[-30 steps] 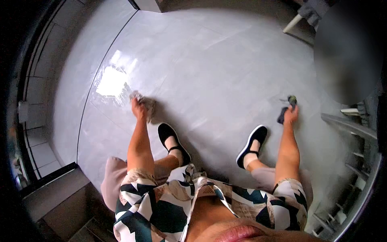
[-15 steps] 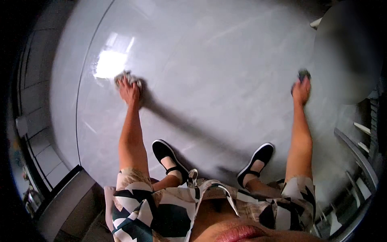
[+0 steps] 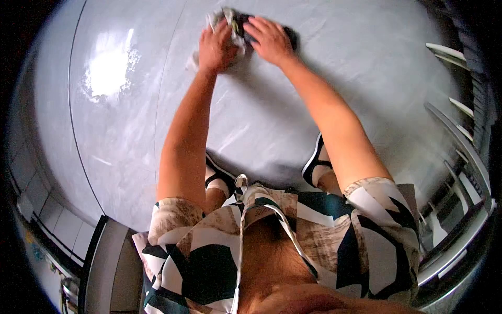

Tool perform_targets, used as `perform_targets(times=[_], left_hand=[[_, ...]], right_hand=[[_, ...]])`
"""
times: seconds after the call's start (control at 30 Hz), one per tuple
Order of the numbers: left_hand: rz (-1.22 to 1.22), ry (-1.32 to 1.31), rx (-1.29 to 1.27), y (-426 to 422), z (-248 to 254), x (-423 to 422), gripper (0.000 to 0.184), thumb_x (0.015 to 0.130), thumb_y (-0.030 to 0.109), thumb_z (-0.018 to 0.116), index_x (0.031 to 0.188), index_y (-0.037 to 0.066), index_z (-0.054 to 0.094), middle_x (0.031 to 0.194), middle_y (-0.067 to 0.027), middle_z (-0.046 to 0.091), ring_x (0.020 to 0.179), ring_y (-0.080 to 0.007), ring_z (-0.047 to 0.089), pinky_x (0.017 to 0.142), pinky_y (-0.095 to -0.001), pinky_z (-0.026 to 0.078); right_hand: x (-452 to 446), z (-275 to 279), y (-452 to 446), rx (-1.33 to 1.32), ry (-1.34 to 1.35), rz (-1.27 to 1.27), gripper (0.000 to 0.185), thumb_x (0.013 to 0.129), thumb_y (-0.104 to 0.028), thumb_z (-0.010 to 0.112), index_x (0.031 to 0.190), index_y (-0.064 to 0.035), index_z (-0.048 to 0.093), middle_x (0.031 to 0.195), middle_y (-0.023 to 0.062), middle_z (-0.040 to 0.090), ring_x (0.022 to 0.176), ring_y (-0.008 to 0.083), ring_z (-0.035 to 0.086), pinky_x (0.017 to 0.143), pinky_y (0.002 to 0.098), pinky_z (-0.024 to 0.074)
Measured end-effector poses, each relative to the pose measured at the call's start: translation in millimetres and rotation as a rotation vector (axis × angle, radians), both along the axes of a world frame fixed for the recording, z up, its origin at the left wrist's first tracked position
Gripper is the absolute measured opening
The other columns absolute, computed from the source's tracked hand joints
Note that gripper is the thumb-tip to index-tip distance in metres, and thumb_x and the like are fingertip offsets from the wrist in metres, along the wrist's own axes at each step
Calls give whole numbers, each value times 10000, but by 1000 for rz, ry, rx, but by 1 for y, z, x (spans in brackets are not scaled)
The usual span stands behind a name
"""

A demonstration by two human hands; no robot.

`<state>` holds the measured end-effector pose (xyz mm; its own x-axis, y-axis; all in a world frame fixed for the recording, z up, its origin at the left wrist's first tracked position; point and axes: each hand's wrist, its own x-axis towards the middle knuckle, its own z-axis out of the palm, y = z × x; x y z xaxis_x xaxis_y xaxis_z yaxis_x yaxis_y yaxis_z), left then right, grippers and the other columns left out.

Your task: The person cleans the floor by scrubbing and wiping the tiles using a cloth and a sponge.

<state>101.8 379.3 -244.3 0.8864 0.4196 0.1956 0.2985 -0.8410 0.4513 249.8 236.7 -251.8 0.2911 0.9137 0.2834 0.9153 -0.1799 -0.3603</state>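
Observation:
My left hand (image 3: 215, 48) presses down on a crumpled pale cloth (image 3: 228, 14) with patterned patches, far out in front of me on the glossy grey floor (image 3: 204, 120). Just to its right, my right hand (image 3: 271, 41) bears on a dark cloth (image 3: 293, 38), its fingers bent over the bunched fabric. Both cloths lie side by side and seem to touch. Part of each is hidden under my palms, and motion blurs their edges.
Dark flat shoes (image 3: 315, 159) on my feet stand on the floor. Along the right is a metal-edged rack (image 3: 457, 138) with pale slats. A dark-edged cabinet or step (image 3: 99, 246) sits at lower left. Window light glares on the floor (image 3: 109, 65).
My right hand has swept in from the far right with the dark cloth. My left hand has pushed the pale cloth forward and right, so the hands are now close together.

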Motion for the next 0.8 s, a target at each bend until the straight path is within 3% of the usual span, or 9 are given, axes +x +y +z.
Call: perform_targets(times=[0.07,0.17,0.3,0.43,0.6,0.67,0.73,0.77,0.8], left_hand=[[-30,13,-40,-28,-24,-23,642,644,190,699,1253,159,498,1375,-37,430,1286,-320,357,1041,-531,274],[-41,117,-20,-101,5,-64,678,633,172,713,1271,116,492,1361,-84,454,1242,-372,406,1053,-521,269],[-70,175,-96,-160,-21,-120,531,721,142,609,1240,95,506,1359,-82,454,1258,-374,387,1052,-531,262],[-115,165,-119,-216,-12,-174,471,743,114,560,1213,93,526,1358,-81,451,1254,-352,392,1054,-521,263],[9,160,-427,-195,-17,-162,410,688,-5,574,1091,59,609,1144,-144,607,1129,-352,524,989,-419,395],[97,22,-528,-175,-48,-160,483,710,-59,551,1180,50,571,1232,-169,560,1159,-330,515,1011,-375,382],[135,-295,-824,-142,-62,-149,533,737,-92,523,1259,18,509,1308,-143,505,1216,-258,469,1038,-364,344],[126,-309,-901,-116,-49,-149,513,804,-21,497,1314,15,458,1336,-120,490,1241,-232,443,1037,-352,340],[267,-261,-746,-113,-4,-134,493,818,-74,478,1302,24,468,1297,-120,510,1192,-215,473,1024,-336,351]], right_hand=[[-16,-13,-35,-66,54,33,573,761,-204,670,1296,-194,464,1364,49,428,1278,249,378,1022,431,327],[-62,13,-107,-139,113,54,603,726,-173,684,1285,-135,462,1387,72,398,1305,261,346,1049,435,294],[-126,-9,-172,-285,213,106,674,698,-168,699,1307,-82,421,1432,126,319,1354,287,254,1083,450,231],[-192,7,-236,-343,284,104,674,711,-109,695,1313,-73,395,1449,137,275,1368,300,222,1074,451,232],[-185,-11,-210,-272,481,-23,466,754,-10,589,1207,-58,495,1283,126,449,1195,330,405,1005,426,337],[-165,-12,-182,-169,826,-135,365,823,-32,536,1186,-45,494,1198,154,547,1135,340,495,975,412,389],[-133,4,-157,-78,883,-195,360,852,-42,499,1212,-46,495,1206,159,559,1128,296,528,969,379,403],[-113,4,-146,-79,918,-257,367,865,-67,504,1232,-54,494,1192,158,570,1116,265,541,953,370,417],[-90,8,-138,5,957,-312,359,859,-96,525,1216,-73,513,1200,158,568,1125,316,532,958,397,413]])
